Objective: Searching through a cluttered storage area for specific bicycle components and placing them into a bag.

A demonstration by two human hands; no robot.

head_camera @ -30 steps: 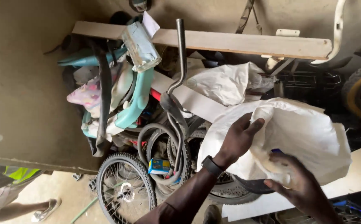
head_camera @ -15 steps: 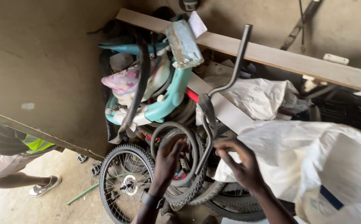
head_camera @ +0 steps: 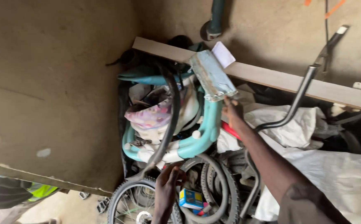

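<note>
My right hand (head_camera: pixel 231 111) reaches up into a heap of junk and touches the spot where a teal child's bicycle frame (head_camera: pixel 201 139) meets a pale blue metal box (head_camera: pixel 212 76). Its fingers are partly hidden behind the frame. My left hand (head_camera: pixel 168 186) is low in the middle, with its fingers curled over the end of a grey tyre loop (head_camera: pixel 220 174). A spoked bicycle wheel (head_camera: pixel 126 199) is just left of it, and a small blue and yellow box (head_camera: pixel 190 199) lies to its right.
A long wooden plank (head_camera: pixel 280 79) crosses the top of the heap. White woven sacks (head_camera: pixel 338 174) lie at right, with a bent metal handlebar tube (head_camera: pixel 296 101) above them. A flat brown board (head_camera: pixel 52 95) fills the left. Another person in a yellow-green vest (head_camera: pixel 18 193) stands at bottom left.
The view has swung left, away from the white sack. My right hand has risen from the tyres to the teal frame. My left hand has stayed low by the tyre loops.
</note>
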